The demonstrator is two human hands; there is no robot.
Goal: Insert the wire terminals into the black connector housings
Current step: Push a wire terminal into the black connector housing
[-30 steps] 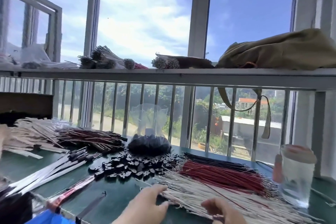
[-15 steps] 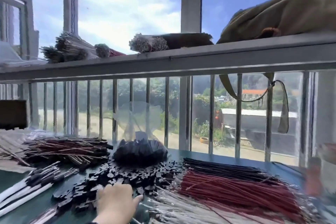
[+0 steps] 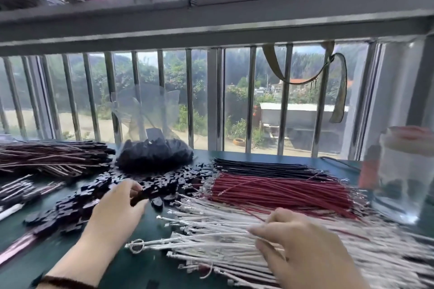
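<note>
Left hand (image 3: 117, 204) fingers pinching black connector housing (image 3: 138, 196) at heap edge. Right hand (image 3: 303, 239) fingers narrow, picking white wire (image 3: 211, 233); long axis left-right, terminals toward housing, left of right fingers.

The left hand (image 3: 117, 211) reaches into a loose scatter of black connector housings (image 3: 164, 180) on the dark green surface (image 3: 145, 265), its fingers curled round one small dark housing (image 3: 138, 196). The right hand (image 3: 303, 246) rests on a spread of white wires (image 3: 211, 237) with metal terminals, thumb and forefinger pinching a few strands. Just beyond the right hand lie red wires (image 3: 281, 190), and beyond those black wires (image 3: 263, 168). Past the left hand sits a clear bag (image 3: 152, 152) full of housings. Left of that hand lies a bundle of dark mixed wires (image 3: 51, 157). A clear jar (image 3: 404, 171) stands to the right of the right hand.
</note>
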